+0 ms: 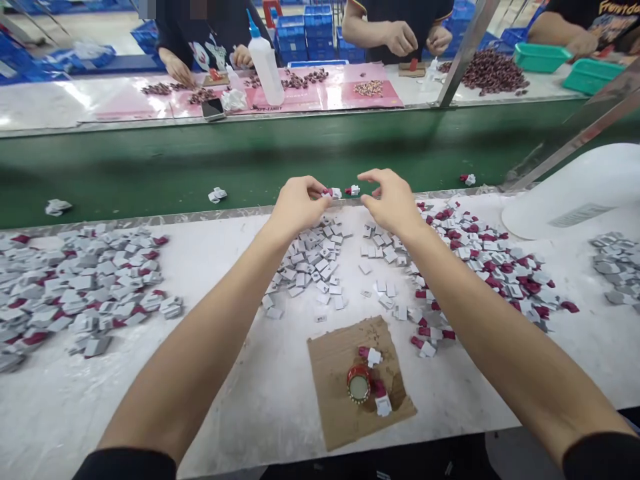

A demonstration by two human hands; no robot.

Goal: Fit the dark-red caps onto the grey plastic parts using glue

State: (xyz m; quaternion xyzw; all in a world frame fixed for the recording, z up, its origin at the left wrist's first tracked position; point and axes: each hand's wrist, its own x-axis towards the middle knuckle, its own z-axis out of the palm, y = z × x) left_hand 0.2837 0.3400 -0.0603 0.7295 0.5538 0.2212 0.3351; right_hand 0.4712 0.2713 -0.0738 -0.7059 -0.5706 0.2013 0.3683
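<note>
My left hand (303, 203) reaches to the near edge of the green conveyor belt (260, 167), fingers closed at a small grey-and-maroon plastic part (332, 193). Just right of it, a second grey-and-maroon part (353, 191) lies at the belt's edge. Beside that one is my right hand (393, 203), thumb and forefinger apart, nothing visible between them. Below, a piece of cardboard (333, 400) bears a red crown bottle cap (359, 387), inside up, and two more grey-and-maroon parts (383, 402).
Loose grey pieces (315, 260) lie between my arms. Mixed grey-and-maroon heaps (80, 280) spread left and right. A large white container (575, 193) stands at right. Across the belt, co-workers' hands (403, 39) handle small parts near a squeeze bottle (265, 70). A metal post (465, 53) slants upward.
</note>
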